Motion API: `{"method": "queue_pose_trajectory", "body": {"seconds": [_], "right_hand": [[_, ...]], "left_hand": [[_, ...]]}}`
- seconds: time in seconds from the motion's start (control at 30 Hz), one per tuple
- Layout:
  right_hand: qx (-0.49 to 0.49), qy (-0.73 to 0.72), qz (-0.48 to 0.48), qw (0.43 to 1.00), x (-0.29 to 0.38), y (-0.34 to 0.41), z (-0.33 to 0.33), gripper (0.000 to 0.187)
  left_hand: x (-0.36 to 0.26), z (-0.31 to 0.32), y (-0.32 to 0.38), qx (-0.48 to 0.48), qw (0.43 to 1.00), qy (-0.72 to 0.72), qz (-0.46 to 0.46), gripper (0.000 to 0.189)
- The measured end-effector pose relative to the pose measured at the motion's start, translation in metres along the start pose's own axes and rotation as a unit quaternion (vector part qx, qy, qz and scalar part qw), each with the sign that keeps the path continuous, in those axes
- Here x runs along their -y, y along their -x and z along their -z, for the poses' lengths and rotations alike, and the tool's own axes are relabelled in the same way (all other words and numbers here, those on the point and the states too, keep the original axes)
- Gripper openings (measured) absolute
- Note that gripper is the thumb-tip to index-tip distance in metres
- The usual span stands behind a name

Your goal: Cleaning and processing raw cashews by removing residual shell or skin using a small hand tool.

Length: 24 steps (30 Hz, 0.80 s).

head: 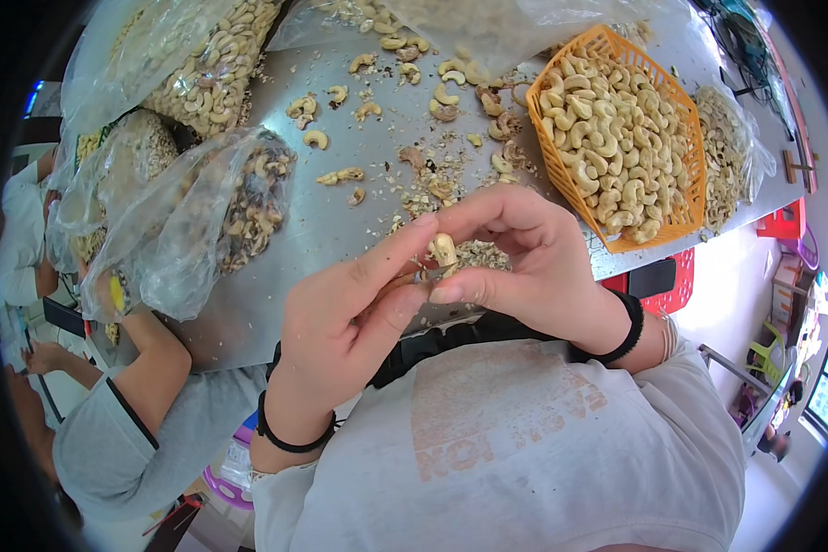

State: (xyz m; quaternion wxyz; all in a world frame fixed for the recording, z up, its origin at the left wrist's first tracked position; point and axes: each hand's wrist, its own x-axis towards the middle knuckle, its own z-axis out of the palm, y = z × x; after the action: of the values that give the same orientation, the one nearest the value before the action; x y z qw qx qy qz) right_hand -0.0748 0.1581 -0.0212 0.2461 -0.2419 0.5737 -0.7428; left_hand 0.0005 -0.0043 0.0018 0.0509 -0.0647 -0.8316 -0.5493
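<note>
Between the fingertips of both hands is a pale cashew kernel (444, 250), pinched mainly by the index finger and thumb of my right hand (531, 259). My left hand (352, 303) grips a small knife (433, 273), its short metal blade against the lower part of the kernel; much of the handle is hidden by fingers. Beyond my hands, skin crumbs and loose cashews (369, 110) lie scattered on the metal table (276, 290). An orange plastic basket (559, 183) heaped with cashew kernels (614, 138) stands to the right of my hands.
Clear plastic bags of cashews (207, 83) and darker pieces (255, 207) lie at the left. Another bag of fragments (724, 159) sits right of the basket. A co-worker's arm (152, 372) is near the table's left edge. A red stool (676, 279) with a dark phone-like object stands below the right edge.
</note>
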Motion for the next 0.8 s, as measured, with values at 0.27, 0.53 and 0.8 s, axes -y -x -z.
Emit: {"method": "queue_pose_trajectory", "body": {"seconds": [0.27, 0.53, 0.8], "right_hand": [[0.020, 0.085, 0.009, 0.996, 0.0027, -0.0008, 0.0057, 0.034], [0.015, 0.067, 0.001, 0.998, 0.0037, -0.0014, 0.0026, 0.035], [-0.005, 0.054, 0.039, 0.998, -0.0008, -0.0041, 0.0035, 0.028]], "left_hand": [[-0.0009, -0.0037, -0.0042, -0.013, 0.990, -0.124, -0.058, 0.037], [0.0029, -0.0060, -0.0040, -0.058, 0.987, -0.125, -0.081, 0.031], [-0.0007, -0.0013, -0.0030, -0.008, 1.000, -0.009, 0.013, 0.034]]}}
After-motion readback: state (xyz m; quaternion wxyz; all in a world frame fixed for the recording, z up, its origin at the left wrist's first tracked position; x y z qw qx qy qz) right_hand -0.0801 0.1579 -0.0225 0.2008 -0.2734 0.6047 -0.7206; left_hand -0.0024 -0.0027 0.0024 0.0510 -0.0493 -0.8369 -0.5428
